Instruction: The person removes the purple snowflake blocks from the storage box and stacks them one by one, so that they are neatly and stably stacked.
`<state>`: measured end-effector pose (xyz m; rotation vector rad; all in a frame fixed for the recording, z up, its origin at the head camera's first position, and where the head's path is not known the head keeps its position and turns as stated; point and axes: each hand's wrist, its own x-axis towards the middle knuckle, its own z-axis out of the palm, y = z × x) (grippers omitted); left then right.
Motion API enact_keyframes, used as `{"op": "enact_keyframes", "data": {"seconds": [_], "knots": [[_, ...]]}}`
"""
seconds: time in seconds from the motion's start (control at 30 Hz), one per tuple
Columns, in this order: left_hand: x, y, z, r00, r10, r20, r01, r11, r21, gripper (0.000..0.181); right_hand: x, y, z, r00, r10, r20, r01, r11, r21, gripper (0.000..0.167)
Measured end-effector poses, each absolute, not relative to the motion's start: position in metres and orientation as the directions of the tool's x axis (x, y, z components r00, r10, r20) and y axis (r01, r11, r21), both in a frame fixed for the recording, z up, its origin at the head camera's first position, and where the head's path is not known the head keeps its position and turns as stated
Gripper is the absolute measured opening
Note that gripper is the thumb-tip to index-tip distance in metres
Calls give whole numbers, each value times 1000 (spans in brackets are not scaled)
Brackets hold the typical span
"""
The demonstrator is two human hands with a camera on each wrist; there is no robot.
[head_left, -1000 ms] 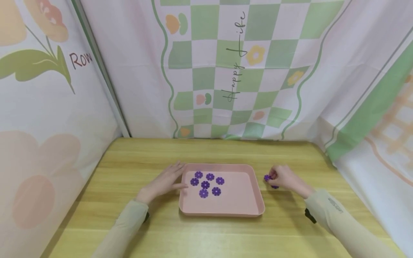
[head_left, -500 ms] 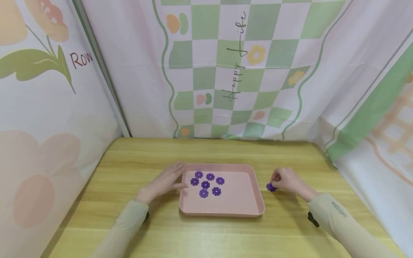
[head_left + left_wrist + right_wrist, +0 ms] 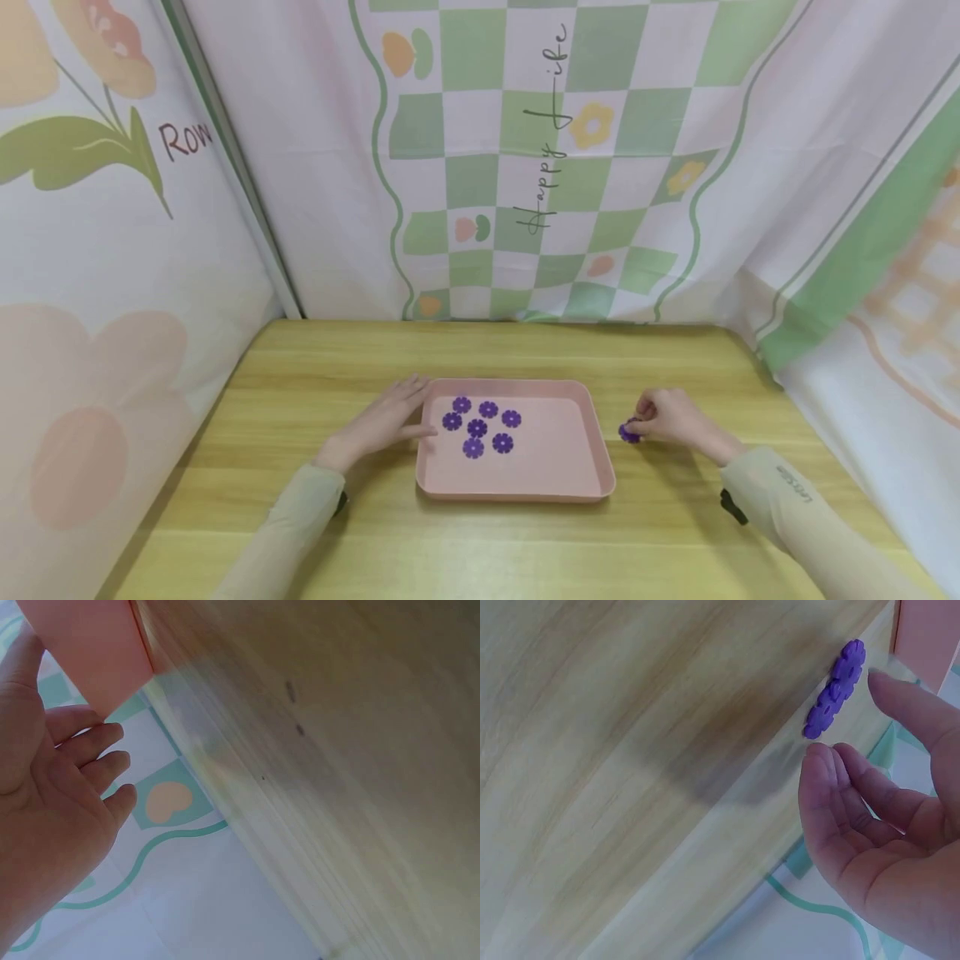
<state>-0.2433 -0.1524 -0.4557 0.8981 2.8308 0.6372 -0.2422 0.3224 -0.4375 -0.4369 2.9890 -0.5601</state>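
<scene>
My right hand (image 3: 670, 417) is low over the table to the right of the tray, its fingers loosely curved beside purple flower-shaped plastic discs (image 3: 628, 431). In the right wrist view two such discs (image 3: 835, 691) overlap in a line. The thumb tip is near one end and the fingertips near the other, with a gap between thumb and fingers; contact is hard to judge. My left hand (image 3: 381, 423) rests at the left rim of a pink tray (image 3: 555, 482), fingers extended and thumb over the rim. Inside the tray's left half lie several more purple discs (image 3: 477, 428), flat and apart.
The wooden table (image 3: 480, 554) reaches back to a green-and-white checked curtain (image 3: 551, 179). White patterned curtains hang along the left (image 3: 112, 275) and right sides (image 3: 892, 350). Bare wood lies between the tray and the right hand.
My right hand has shifted slightly right. Two discs showed apart beside it a second ago; now only one patch of purple shows in the head view. The left hand and tray discs stay put.
</scene>
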Motion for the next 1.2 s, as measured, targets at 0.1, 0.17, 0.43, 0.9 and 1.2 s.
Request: {"op": "enact_keyframes", "data": {"seconds": [0.1,0.17,0.43,0.9,1.2], "knots": [[-243,-153,-456,-818,574,32,533,736,417,82,-241,322,-437,-956,-291,-33,-263,900,-347,37],[-243,-153,-456,-817,576,36,536,734,417,82,-240,321,-438,-956,-292,-38,-263,903,-340,38],[-244,-153,-456,-819,573,30,532,738,415,82,-238,319,-438,-954,-299,-26,-275,907,-319,46],[-243,-153,-456,-815,577,42,543,737,403,82,-236,316,-436,-950,-311,-31,-286,907,-309,36],[-243,-153,-456,-821,570,33,531,741,410,82,-238,317,-438,-951,-306,-38,-277,902,-331,27]]}}
